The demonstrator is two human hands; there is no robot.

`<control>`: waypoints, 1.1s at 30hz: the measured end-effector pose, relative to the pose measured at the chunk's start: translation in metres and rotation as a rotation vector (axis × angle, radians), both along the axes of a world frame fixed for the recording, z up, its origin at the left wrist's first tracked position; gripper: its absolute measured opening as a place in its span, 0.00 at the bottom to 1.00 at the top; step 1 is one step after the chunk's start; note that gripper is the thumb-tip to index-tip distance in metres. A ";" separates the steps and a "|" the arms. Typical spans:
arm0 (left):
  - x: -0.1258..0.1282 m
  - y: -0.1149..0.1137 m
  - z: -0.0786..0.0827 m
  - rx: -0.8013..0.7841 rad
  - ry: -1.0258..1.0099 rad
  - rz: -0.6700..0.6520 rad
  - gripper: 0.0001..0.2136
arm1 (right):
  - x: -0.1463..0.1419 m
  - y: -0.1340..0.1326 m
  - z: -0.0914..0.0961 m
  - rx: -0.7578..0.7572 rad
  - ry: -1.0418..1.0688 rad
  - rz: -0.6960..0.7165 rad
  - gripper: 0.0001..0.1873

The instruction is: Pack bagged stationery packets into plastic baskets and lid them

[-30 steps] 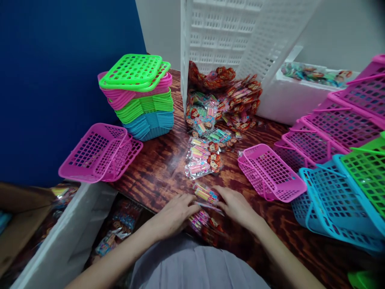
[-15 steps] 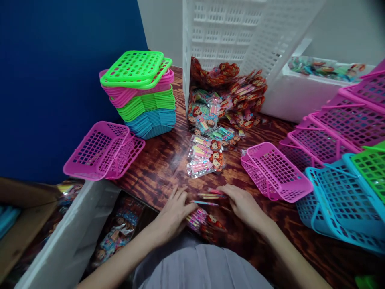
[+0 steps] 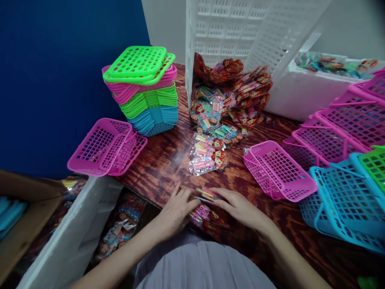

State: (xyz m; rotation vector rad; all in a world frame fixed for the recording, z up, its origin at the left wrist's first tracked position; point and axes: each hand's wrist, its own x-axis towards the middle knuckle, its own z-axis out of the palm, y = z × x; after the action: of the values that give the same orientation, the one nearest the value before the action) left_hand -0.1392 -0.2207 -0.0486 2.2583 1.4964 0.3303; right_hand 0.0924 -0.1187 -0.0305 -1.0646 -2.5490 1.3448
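Packet [image 3: 207, 194] of colourful toys, thin, at near edge of wooden table [image 3: 162, 160]: pinched from both sides, left hand [image 3: 176, 208] and right hand [image 3: 240, 206] fingertips closed on its ends. More packets [image 3: 207, 154] lie beyond; pink basket [image 3: 279, 170] to right.

Pink basket [image 3: 108, 147] left of dark-grained brown table [image 3: 162, 164]; green/pink/blue stack [image 3: 144, 94] behind; white crate [image 3: 240, 28].

Dark wooden table [image 3: 162, 160] under baskets [image 3: 281, 170] and toy packets [image 3: 207, 154].
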 end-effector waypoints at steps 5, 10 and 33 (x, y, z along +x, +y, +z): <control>0.000 0.001 -0.003 0.001 -0.021 0.012 0.28 | -0.001 -0.003 0.002 0.049 -0.055 0.017 0.25; 0.001 0.001 -0.009 0.027 -0.078 0.031 0.27 | -0.020 -0.009 -0.003 0.241 -0.150 -0.011 0.24; -0.007 0.019 -0.010 -0.389 -0.675 0.269 0.20 | 0.030 0.010 -0.061 -0.144 0.331 -0.740 0.27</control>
State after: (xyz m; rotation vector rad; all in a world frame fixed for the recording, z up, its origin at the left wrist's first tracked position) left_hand -0.1466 -0.2020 -0.0583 1.4370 1.3360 0.7239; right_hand 0.1220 -0.1086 -0.0916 -1.4541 -1.5922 1.3342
